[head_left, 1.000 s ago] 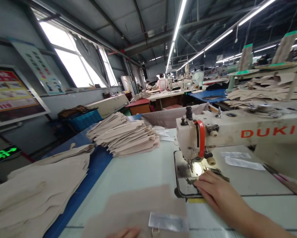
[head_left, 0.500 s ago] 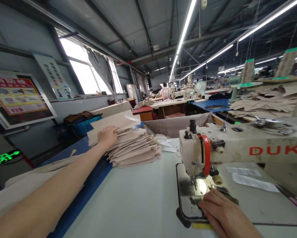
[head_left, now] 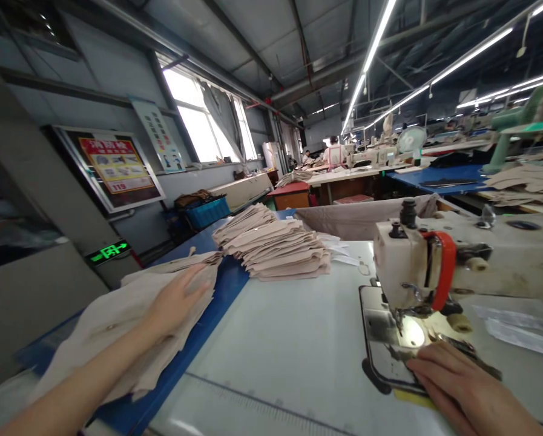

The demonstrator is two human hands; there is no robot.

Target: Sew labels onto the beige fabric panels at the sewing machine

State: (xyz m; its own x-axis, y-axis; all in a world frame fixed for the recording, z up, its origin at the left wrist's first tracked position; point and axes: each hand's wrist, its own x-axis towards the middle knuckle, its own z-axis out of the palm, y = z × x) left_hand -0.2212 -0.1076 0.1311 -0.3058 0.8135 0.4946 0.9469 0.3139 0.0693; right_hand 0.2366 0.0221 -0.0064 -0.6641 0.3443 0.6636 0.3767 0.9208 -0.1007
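Observation:
My left hand (head_left: 180,297) lies with its fingers stretched out on a pile of beige fabric pieces (head_left: 112,303) at the left. My right hand (head_left: 457,375) is at the front of the sewing machine (head_left: 398,260), its fingers pressed together by the metal needle plate (head_left: 384,357). Whatever may be between those fingertips is hidden. The machine's lamp lights the spot under the needle, just beyond that hand. Beyond my left hand, a tall stack of folded beige fabric pieces (head_left: 284,251) sits across the blue surface and the pale machine table (head_left: 271,339).
White strips (head_left: 341,251) lie behind the stack, and more strips (head_left: 520,330) lie under the machine arm. A printed ruler scale (head_left: 271,409) runs along the table's front. A blue crate (head_left: 207,212) stands by the wall. Grey-beige cloth (head_left: 362,218) hangs behind the machine.
My left hand has let go of a beige fabric piece at the stack and come back to the left pile. The view has turned left. My right hand stays by the needle plate.

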